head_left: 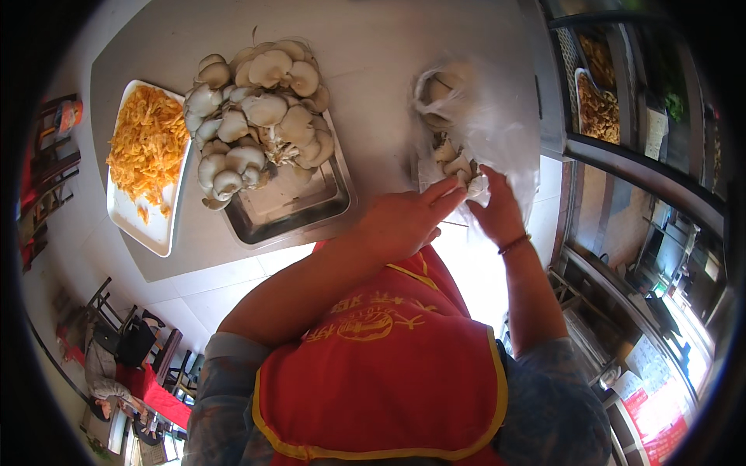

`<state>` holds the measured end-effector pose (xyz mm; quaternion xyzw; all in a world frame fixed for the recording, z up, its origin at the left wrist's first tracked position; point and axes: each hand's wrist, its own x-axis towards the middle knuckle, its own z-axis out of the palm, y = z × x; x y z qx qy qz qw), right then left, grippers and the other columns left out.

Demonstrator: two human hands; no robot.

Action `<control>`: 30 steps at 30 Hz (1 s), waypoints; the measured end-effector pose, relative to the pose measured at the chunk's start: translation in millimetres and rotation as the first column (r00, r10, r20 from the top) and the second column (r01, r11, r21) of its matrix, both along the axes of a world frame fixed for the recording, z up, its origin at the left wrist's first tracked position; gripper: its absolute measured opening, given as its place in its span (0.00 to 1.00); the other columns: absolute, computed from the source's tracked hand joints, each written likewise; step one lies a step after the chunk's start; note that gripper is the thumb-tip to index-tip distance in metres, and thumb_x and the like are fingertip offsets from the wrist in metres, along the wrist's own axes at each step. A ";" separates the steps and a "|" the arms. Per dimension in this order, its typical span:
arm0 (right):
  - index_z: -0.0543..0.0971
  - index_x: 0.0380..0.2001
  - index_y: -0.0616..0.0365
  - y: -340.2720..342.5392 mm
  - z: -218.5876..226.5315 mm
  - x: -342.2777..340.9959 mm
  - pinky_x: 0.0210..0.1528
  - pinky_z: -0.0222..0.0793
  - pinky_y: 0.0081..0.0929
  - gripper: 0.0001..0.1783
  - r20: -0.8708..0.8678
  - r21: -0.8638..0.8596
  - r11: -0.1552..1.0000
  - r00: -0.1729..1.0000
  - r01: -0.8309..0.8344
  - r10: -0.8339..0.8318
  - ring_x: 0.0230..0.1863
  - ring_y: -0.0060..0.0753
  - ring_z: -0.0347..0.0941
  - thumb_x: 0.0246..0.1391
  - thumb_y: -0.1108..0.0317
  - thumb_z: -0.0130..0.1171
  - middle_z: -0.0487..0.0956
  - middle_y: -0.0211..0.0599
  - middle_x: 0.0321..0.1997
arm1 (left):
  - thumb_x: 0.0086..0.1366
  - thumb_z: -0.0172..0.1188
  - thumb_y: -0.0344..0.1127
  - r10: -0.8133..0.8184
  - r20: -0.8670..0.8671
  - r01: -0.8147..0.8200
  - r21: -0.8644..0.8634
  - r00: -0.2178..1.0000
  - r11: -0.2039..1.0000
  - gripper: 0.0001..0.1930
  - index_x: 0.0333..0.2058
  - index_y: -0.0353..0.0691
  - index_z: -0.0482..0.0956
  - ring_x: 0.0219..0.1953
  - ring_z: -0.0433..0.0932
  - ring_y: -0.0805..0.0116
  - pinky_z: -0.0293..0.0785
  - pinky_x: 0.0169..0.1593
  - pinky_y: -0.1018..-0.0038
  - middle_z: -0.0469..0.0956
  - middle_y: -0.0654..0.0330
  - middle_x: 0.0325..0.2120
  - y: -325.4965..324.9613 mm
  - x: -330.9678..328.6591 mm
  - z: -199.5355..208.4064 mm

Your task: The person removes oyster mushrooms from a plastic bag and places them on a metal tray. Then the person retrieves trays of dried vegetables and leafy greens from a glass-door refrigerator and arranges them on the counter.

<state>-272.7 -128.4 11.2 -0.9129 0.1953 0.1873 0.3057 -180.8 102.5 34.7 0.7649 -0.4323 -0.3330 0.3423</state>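
Observation:
At the table's right, a clear plastic bag [501,132] lies opened around pale oyster mushrooms [453,161]. My left hand [412,219] reaches across from the left, its fingers stretched out and touching the near mushrooms, the thumb apart below. My right hand [499,210] is at the bag's mouth, thumb and fingers on either side of a whitish mushroom piece [475,186]. The exact contact at the fingertips is partly hidden. Left of the bag, a large heap of grey-white oyster mushrooms [264,109] sits over the far part of a rectangular metal tray [291,206].
A white tray [159,245] of orange shredded food [148,140] stands at the table's left. The metal table [373,46] ends close before my red apron [388,373]. Shelving with food trays [598,109] flanks the right side. A seated person [105,380] and chairs are at lower left.

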 end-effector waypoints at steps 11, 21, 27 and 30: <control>0.71 0.59 0.61 -42.0 -49.5 -36.1 0.50 0.74 0.29 0.31 -0.181 0.402 0.760 0.858 0.510 -0.480 0.47 0.30 0.75 0.51 0.70 0.67 0.77 0.41 0.54 | 0.65 0.51 0.35 -0.227 0.063 0.200 0.295 0.972 0.935 0.12 0.43 0.39 0.78 0.38 0.81 0.51 0.78 0.42 0.58 0.75 0.50 0.43 -3.5 -24.6 -28.1; 0.62 0.65 0.53 25.1 -11.2 5.2 0.62 0.65 0.49 0.43 -0.056 -0.113 0.977 0.983 -0.178 0.173 0.61 0.64 0.65 0.45 0.63 0.68 0.66 0.66 0.62 | 0.66 0.52 0.40 0.243 -0.028 -0.210 0.409 0.970 0.888 0.18 0.50 0.38 0.73 0.44 0.80 0.44 0.76 0.47 0.55 0.76 0.46 0.47 29.1 -31.8 -77.7; 0.59 0.67 0.52 23.5 -20.4 19.0 0.64 0.63 0.49 0.48 -0.019 -0.020 0.984 0.985 -0.174 0.174 0.65 0.66 0.60 0.43 0.62 0.70 0.62 0.65 0.65 | 0.64 0.60 0.46 0.707 -0.360 -0.632 0.318 0.609 0.706 0.31 0.61 0.35 0.64 0.44 0.81 0.52 0.75 0.48 0.61 0.80 0.45 0.41 -5.1 -29.7 -75.5; 0.58 0.67 0.53 13.3 -27.8 17.1 0.65 0.62 0.48 0.50 -0.021 0.080 0.979 0.981 -0.190 0.192 0.65 0.66 0.60 0.42 0.61 0.72 0.62 0.64 0.65 | 0.62 0.62 0.45 0.721 -0.305 -0.604 0.398 0.622 0.690 0.32 0.60 0.36 0.66 0.42 0.82 0.56 0.76 0.45 0.63 0.81 0.47 0.39 -17.2 -26.3 -78.5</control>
